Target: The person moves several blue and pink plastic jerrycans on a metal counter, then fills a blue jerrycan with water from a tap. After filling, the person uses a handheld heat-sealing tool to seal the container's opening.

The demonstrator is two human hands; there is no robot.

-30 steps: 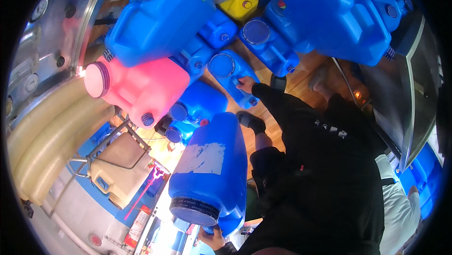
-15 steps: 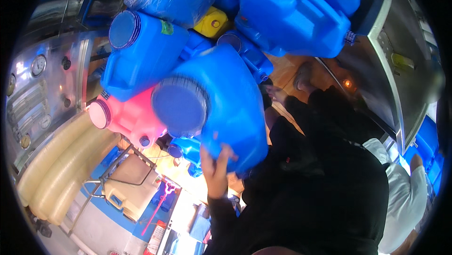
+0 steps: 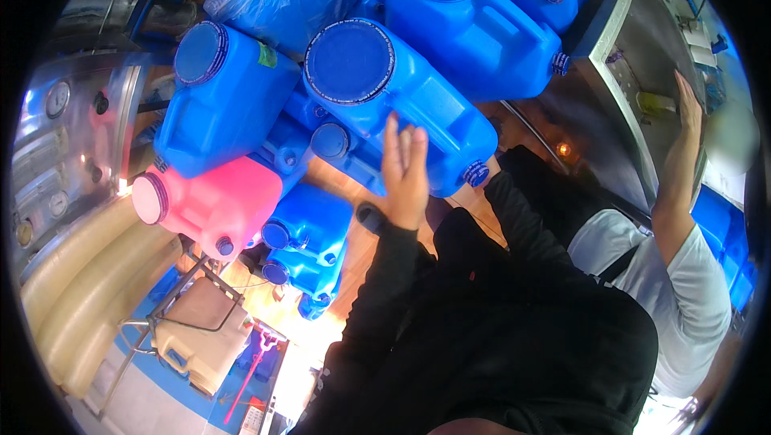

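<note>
A large blue water jug (image 3: 434, 126) lies tilted in front of me, its wide round lid up and left, its handle facing up and its small spout cap at the lower right. My left hand (image 3: 407, 182) is over the jug's near side with fingers stretched out, apart from any grip; whether the fingertips touch it I cannot tell. At the jug's lower right end is my right hand (image 3: 492, 170), its fingers mostly hidden behind the jug. Under the jug's left part shows a smaller blue jug (image 3: 345, 154) with a round cap.
Other blue jugs (image 3: 233, 102) crowd the left and top, beside a pink jug (image 3: 213, 202). Several small blue jugs (image 3: 309, 226) stand on the wooden floor. At right, a steel counter (image 3: 598, 57) borders a co-worker in a white shirt (image 3: 679, 306), one arm raised.
The large blue jug has moved up and turned, bringing its handle and spout cap into view. My left hand has risen rightward, off the jug's lower end. The co-worker's arm has come up.
</note>
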